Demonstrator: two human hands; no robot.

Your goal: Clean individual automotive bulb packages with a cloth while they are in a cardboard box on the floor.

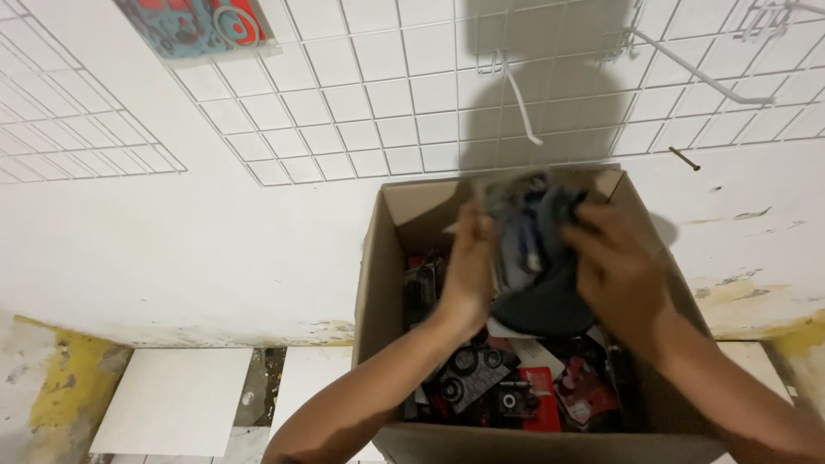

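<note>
White wire grid [361, 112] hangs nearly bare; both hands, left hand [468, 271] and right hand [619, 271], clasp a blurred packet [528, 232] above the packet-filled cardboard box [378, 283].

I am seeing a brown cardboard box [382, 283] standing open against the white wall, filled with flat red, black and white blister packs [516, 391] lying jumbled toward its near edge. My left hand [468, 275] and right hand [619, 275] are holding a blurred stack of dark grey and blue packets [533, 249] above the box's far edge. A red and teal carded package [193, 26] is hanging on the wire grid at the wall's upper left corner.
</note>
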